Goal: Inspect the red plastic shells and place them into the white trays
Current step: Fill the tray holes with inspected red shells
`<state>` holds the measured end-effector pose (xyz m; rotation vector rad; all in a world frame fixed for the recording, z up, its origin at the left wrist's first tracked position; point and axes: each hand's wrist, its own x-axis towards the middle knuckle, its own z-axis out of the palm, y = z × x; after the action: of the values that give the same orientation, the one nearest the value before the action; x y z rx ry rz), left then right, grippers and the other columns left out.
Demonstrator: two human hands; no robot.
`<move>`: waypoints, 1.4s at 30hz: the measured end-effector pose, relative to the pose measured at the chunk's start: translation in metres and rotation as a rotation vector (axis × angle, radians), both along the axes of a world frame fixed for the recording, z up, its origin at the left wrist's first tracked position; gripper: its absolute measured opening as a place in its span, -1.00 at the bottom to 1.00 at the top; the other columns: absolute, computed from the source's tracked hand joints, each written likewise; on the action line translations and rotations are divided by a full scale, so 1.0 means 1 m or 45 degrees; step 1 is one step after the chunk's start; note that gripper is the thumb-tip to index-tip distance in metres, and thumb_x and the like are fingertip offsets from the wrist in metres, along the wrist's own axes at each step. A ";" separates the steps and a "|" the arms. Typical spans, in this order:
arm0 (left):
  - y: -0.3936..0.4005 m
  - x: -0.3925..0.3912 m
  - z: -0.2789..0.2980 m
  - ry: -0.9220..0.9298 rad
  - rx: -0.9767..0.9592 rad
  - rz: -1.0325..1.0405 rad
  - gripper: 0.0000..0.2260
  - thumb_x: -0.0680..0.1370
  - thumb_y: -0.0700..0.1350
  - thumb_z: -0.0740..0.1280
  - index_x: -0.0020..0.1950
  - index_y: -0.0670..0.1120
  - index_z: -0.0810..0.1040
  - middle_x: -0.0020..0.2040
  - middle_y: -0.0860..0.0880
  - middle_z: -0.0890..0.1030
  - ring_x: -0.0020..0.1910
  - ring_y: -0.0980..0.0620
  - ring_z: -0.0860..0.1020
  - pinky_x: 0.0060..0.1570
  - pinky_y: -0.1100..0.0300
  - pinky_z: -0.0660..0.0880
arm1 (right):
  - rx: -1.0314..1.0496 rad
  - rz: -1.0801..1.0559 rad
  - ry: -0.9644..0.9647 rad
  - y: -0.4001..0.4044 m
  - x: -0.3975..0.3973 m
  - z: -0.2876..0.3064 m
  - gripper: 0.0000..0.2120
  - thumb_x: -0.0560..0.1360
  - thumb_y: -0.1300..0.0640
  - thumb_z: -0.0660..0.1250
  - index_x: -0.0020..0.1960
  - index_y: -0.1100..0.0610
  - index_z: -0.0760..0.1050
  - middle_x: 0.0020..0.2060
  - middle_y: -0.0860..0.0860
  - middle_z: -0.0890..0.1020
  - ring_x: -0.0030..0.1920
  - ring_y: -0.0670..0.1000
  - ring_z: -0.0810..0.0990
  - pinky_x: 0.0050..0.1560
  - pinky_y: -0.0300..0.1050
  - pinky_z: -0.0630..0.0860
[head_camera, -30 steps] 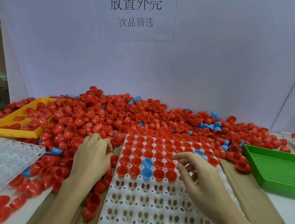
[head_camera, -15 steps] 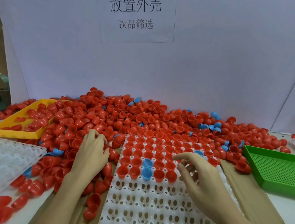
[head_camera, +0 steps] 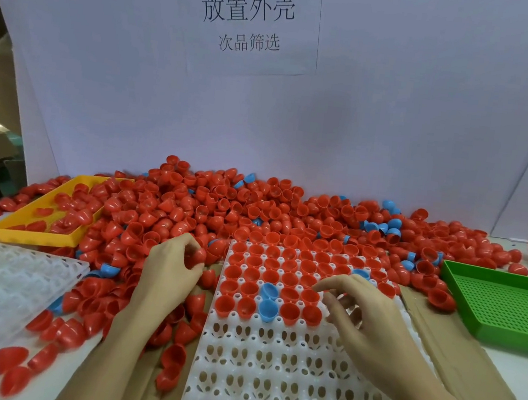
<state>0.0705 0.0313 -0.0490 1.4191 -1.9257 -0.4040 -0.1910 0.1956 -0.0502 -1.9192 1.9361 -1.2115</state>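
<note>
- Left hand (head_camera: 171, 270) sits at the edge of the red shell pile (head_camera: 209, 206), and its grip looks pinched on one red shell (head_camera: 197, 255) between thumb and fingertips, right beside the white tray (head_camera: 268, 378).
- Right hand (head_camera: 370, 323) hovers over the tray's right half, fingers loosely spread and slightly curled, holding nothing I can see.
- The bit that matters: the first open pockets sit in the row just below the filled ones, around 4 o'clock from the left hand. I'd say the left hand is nearer for the left-side pockets, the right for its own side.
- Filled rows take up the far part of the tray, cups mouth-up, with a couple of blue shells (head_camera: 267, 300) mixed in. Probably worth a look, since the task says red.
- Paper sign (head_camera: 247, 20) at 12 o'clock reads 放置外壳, with 次品筛选 under it.
- Yellow tray (head_camera: 35, 233) at 10 o'clock, green tray (head_camera: 500, 305) at 3 o'clock, both on the counter.
</note>
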 end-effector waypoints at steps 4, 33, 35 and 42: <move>0.028 -0.021 0.017 0.381 -0.087 -0.365 -0.81 0.51 -0.21 0.55 -0.02 0.07 0.65 -0.08 0.17 0.71 -0.02 0.21 0.67 0.03 0.37 0.58 | -0.017 0.040 -0.207 0.000 0.000 0.003 -0.78 0.64 0.19 0.36 0.10 -0.12 0.65 -0.09 -0.20 0.67 -0.09 -0.09 0.68 -0.15 -0.23 0.60; 0.073 -0.070 0.013 0.959 0.343 -0.964 -0.67 0.51 -0.22 0.56 0.20 -0.04 0.55 0.20 -0.10 0.69 0.24 -0.10 0.67 0.24 0.13 0.59 | -0.213 0.176 -0.354 0.004 0.004 0.011 -0.50 0.50 0.24 0.55 0.35 -0.11 0.53 0.10 -0.19 0.66 0.12 -0.06 0.68 -0.04 -0.24 0.64; 0.073 -0.069 0.014 0.926 0.286 -0.963 -0.61 0.52 -0.24 0.55 0.27 -0.02 0.54 0.21 -0.08 0.69 0.27 -0.08 0.65 0.27 0.15 0.57 | -0.207 0.186 -0.336 0.004 0.004 0.012 -0.53 0.50 0.23 0.55 0.32 -0.11 0.57 0.12 -0.20 0.67 0.15 -0.06 0.67 -0.01 -0.16 0.66; 0.074 -0.067 0.019 0.887 0.230 -0.963 -0.62 0.51 -0.17 0.57 0.29 0.03 0.60 0.22 -0.03 0.70 0.26 -0.05 0.66 0.27 0.17 0.57 | -0.210 0.218 -0.409 0.004 0.004 0.013 -0.63 0.51 0.21 0.54 0.26 -0.07 0.63 0.11 -0.15 0.70 0.14 -0.01 0.70 -0.01 -0.04 0.69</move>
<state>0.0033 0.1056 -0.0305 0.4569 -1.7635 -1.2585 -0.1875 0.1998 -0.0369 -1.7843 1.5227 -1.5559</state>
